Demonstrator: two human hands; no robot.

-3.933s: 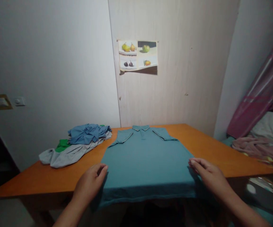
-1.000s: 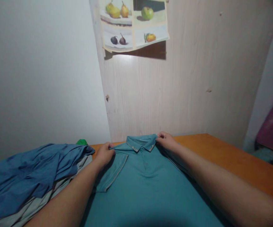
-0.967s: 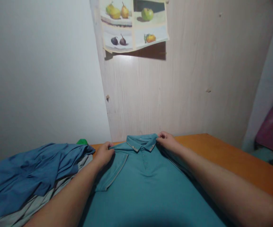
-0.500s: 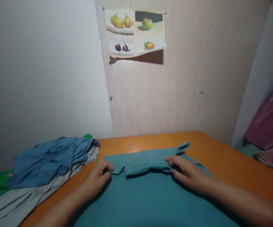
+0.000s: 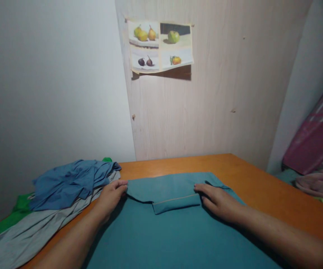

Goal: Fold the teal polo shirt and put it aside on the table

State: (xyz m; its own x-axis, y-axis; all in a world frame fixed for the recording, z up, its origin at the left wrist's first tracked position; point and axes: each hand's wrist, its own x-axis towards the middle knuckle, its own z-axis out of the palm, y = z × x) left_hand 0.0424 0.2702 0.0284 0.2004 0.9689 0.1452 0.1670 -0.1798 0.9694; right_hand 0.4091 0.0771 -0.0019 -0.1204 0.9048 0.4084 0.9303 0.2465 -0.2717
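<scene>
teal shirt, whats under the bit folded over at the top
The flap lies on the rest of the teal shirt, spread over the orange table. Whatever is beneath the flap is covered.

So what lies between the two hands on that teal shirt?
The head view shows the folded-over flap of the teal shirt, pale trim along its near edge, filling the gap; the left hand and right hand each touch one end.

On my feed, 2 hands show: the left hand (image 5: 109, 197) and the right hand (image 5: 219, 201), both bare. Each forearm (image 5: 74, 239) is bare as well, up to the lower edge of view. The fingers (image 5: 204, 188) are uncovered.
</scene>
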